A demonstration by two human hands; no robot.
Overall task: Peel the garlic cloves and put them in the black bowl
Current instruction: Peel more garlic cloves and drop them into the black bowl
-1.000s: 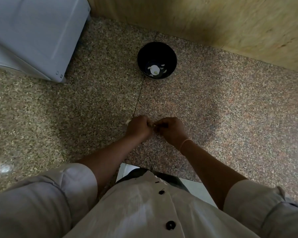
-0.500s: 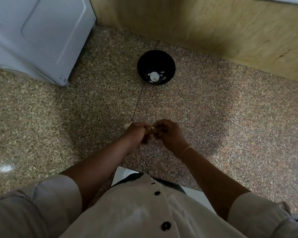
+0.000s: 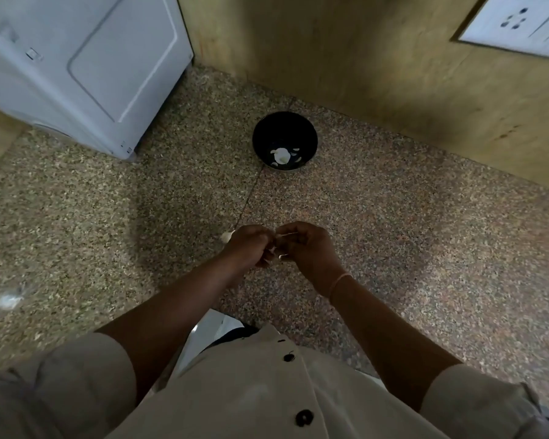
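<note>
Both left hand [image 3: 250, 246] and right hand [image 3: 308, 250] pinch one garlic clove [image 3: 274, 248] in curled fingers [image 3: 263, 262], black bowl [image 3: 265, 134] beyond.

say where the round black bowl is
Head view: round black bowl sits on the speckled granite surface beyond the left hand and right hand, near the wooden wall, right of the white appliance.

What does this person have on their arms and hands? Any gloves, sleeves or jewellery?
No gloves: the left hand and right hand are bare. Loose cream sleeves, the left sleeve and right sleeve, end near the elbows, leaving the lower arms uncovered. A thin pale band circles the right wrist. The sleeves belong to a cream shirt with round dark buttons.
</note>
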